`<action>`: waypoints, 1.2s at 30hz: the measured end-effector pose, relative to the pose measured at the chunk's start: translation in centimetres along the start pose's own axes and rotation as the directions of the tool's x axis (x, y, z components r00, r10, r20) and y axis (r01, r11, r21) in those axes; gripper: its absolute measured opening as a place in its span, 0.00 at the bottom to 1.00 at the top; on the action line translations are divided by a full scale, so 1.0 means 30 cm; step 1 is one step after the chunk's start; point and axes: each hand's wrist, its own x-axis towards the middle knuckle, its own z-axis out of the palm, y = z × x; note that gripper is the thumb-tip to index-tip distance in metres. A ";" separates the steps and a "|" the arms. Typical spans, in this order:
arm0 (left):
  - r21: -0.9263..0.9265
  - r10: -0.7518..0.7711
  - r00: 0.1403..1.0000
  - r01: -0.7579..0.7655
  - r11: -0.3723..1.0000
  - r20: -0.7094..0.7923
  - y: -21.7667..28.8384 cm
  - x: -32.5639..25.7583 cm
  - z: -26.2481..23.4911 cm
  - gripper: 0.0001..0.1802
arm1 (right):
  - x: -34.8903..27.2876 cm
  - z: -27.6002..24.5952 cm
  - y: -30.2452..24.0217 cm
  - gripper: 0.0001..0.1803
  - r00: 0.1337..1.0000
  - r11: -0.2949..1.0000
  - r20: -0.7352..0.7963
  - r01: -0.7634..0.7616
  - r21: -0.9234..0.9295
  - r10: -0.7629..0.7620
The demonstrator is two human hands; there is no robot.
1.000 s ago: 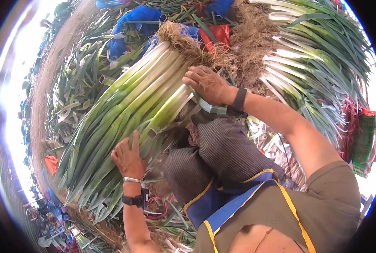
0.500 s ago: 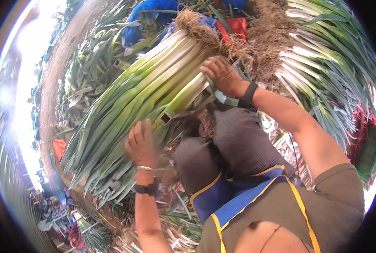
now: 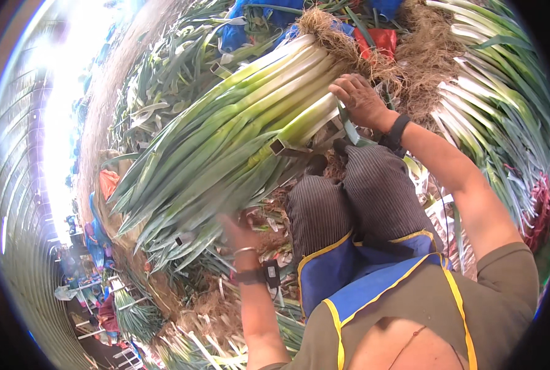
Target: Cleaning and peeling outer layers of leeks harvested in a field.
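A large pile of leeks (image 3: 225,132) lies across the middle, white ends toward the upper right and green leaves fanning to the lower left. My right hand (image 3: 362,102) is at the white root end of the nearest leek (image 3: 312,114), fingers slightly bent and laid over it rather than wrapped around. Below the green leaf tips, my left hand (image 3: 241,234) is smeared by motion, so its fingers do not show clearly. Under the pile, square metal tube ends (image 3: 277,147) of a stand stick out, close to my knees.
More leeks (image 3: 491,92) with brown roots (image 3: 432,49) are heaped at the right. Loose leaves (image 3: 158,98) cover the ground at the far left. Blue plastic (image 3: 250,24) and a red piece (image 3: 377,43) lie behind the pile. Another leek bundle (image 3: 136,314) stands at the lower left.
My left hand has moved down away from the leaves' near side and is more blurred. My right hand stays at the root end. The whole view has shifted, so things appear farther right.
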 end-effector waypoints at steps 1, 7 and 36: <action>-0.156 -0.066 0.991 0.048 0.987 -0.114 0.037 -0.001 0.051 0.42 | -0.019 0.001 0.014 0.29 1.000 1.000 0.019 -0.010 -0.017 0.010; 0.333 0.229 0.670 0.028 0.943 -0.706 0.168 -0.042 0.226 0.51 | -0.039 0.017 0.038 0.32 0.998 0.999 0.046 -0.030 -0.032 0.031; 0.708 -0.061 0.899 0.381 0.595 -0.434 0.550 0.242 -0.219 0.21 | -0.054 0.027 0.028 0.26 0.995 0.994 -0.057 -0.090 -0.061 0.086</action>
